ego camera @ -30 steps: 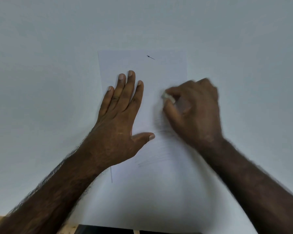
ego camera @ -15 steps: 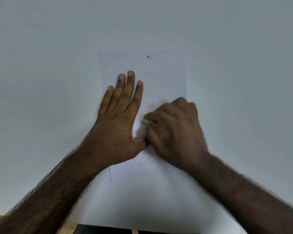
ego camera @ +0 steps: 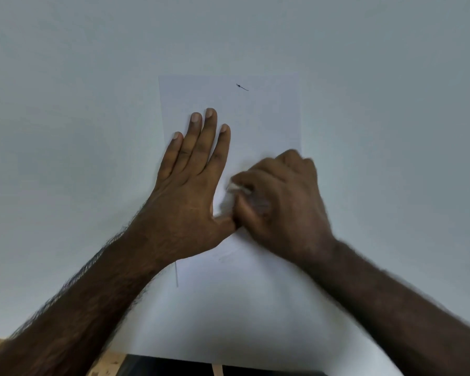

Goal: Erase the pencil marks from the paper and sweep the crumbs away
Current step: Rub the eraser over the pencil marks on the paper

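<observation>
White paper (ego camera: 258,126) was laid flat on a pale grey table (ego camera: 65,104), its long side running away from the person. The sheet was pinned down by the left hand (ego camera: 190,191), which was spread palm-down with straight fingers over the sheet's left half, the thumb stretched out toward the right. The right hand (ego camera: 280,204) was curled into a loose fist just beside that thumb and touching it, low on the middle of the page. A small white eraser (ego camera: 235,187) was pinched between the right thumb and forefinger, and only a blurred tip of it could be seen at the knuckles; its contact with the sheet could not be told for certain. One short dark pencil mark (ego camera: 242,87) was left near the far edge of the paper, well apart from both hands. Faint grey traces (ego camera: 225,256) were made out below the hands. A strip of wooden surface (ego camera: 103,362) and a dark object (ego camera: 168,366) were seen at the near edge of the table.
</observation>
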Action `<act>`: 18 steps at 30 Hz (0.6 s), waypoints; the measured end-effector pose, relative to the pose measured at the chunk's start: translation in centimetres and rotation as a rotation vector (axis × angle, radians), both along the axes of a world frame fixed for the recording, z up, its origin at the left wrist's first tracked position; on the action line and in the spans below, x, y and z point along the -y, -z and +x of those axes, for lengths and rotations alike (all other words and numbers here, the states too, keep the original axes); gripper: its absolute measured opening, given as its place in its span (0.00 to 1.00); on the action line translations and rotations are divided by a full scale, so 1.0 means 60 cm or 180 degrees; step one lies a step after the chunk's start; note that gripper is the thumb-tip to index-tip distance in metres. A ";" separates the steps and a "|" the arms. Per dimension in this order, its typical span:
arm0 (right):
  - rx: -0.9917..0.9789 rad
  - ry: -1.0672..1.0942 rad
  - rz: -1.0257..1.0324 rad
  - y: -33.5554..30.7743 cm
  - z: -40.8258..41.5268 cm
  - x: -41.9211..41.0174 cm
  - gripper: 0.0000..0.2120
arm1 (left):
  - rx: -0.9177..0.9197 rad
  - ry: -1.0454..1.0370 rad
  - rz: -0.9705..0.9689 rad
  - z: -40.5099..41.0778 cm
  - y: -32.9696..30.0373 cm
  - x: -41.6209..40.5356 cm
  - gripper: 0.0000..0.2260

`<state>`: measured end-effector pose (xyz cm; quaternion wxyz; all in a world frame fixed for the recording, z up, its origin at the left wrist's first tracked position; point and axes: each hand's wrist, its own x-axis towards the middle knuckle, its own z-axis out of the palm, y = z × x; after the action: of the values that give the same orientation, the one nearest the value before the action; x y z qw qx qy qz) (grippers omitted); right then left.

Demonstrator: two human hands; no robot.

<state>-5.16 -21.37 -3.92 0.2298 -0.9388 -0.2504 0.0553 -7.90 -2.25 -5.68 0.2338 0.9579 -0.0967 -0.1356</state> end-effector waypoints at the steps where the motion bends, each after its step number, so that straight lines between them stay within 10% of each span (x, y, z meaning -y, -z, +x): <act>1: 0.0099 0.0099 -0.0078 0.005 0.020 0.006 0.07 | -0.0019 0.0015 0.0012 0.001 0.000 -0.001 0.51; 6: 0.0302 0.0998 -0.0041 0.023 0.108 0.040 0.06 | -0.0083 0.0068 0.0036 0.005 -0.002 -0.001 0.53; 13: 0.0034 0.0073 0.0183 0.010 0.004 -0.008 0.06 | -0.0014 0.0006 0.0011 0.001 0.000 -0.001 0.50; 18: 0.0417 0.0806 0.0131 0.028 0.089 0.019 0.06 | -0.0123 0.0070 -0.0003 0.005 -0.004 -0.002 0.53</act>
<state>0.20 -22.53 -5.59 0.2374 -0.9596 -0.1455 -0.0407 -7.62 -2.12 -5.41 0.2346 0.9539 -0.1027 -0.1566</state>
